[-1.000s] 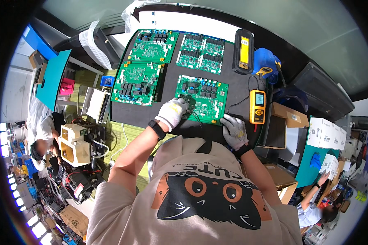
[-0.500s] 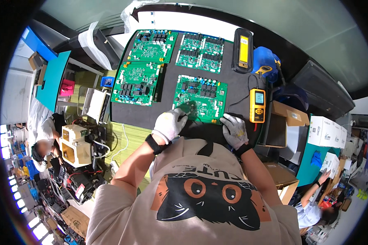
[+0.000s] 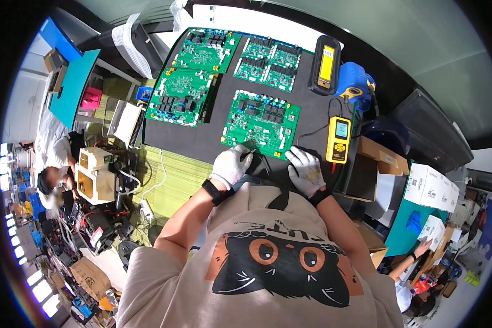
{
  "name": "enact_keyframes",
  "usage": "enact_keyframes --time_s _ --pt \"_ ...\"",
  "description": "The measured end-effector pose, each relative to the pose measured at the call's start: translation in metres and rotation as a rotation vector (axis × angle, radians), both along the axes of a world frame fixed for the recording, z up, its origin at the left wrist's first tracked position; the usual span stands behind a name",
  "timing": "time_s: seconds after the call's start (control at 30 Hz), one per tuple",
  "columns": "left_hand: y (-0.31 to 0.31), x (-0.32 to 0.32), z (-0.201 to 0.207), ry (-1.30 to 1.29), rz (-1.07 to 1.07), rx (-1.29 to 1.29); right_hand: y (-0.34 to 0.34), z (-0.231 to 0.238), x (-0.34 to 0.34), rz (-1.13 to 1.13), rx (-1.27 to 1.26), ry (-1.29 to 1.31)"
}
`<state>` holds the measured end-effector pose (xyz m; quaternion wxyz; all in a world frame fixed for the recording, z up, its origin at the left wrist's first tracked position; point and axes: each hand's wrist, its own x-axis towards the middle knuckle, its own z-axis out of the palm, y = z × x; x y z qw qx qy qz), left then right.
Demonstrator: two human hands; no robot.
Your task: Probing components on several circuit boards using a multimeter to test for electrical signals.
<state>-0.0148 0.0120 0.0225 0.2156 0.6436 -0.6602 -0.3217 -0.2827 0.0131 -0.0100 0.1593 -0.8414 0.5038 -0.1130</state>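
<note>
Surroundings: blk mat [image 3: 172,136] under everything. To L: far L PCB [image 3: 205,52] and near L PCB [image 3: 180,97], edges close together. Far ctr.: panel of four small PCBs [image 3: 255,66]. Far R: blk case [image 3: 315,76] w/ yellow label, blue device [image 3: 352,79] beside it. R side: yellow meter [image 3: 339,139], screen lit; a blk lead [image 3: 315,130] lies on the mat btw. meter & workpiece PCB [image 3: 257,133]. Obstruction: my L hand [image 3: 231,165] hides a bit of the near edge.

Workpiece PCB: green, flat on mat, directly in front of me, nearer than the four-PCB panel. Blk rectangular components in rows toward far side; white connectors along L edge.

L fingers: bunched, tips close to thumb, at PCB near edge; dark leads [image 3: 265,163] close by, can't tell if gripped. R hand [image 3: 307,172]: fingers slightly spread, tips at near R corner; contact can't be told.

Change vs. 1.0 s ago: my L fingertips were over the PCB, now back at its near edge. R hand: same corner.
</note>
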Motion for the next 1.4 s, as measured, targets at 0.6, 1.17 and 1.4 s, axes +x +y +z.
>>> enact_keyframes --time_s 0.6,1.17,1.4 --pt "0.001 -0.033 -0.008 -0.028 0.157 -0.021 0.003 -0.009 -0.017 0.098 -0.055 -0.024" --pt "-0.007 -0.052 -0.018 -0.196 0.056 -0.23 0.004 -0.006 -0.017 0.077 -0.081 -0.129" --pt "-0.034 -0.028 -0.003 -0.376 -0.258 -0.262 0.004 -0.008 -0.017 0.079 -0.105 -0.137"
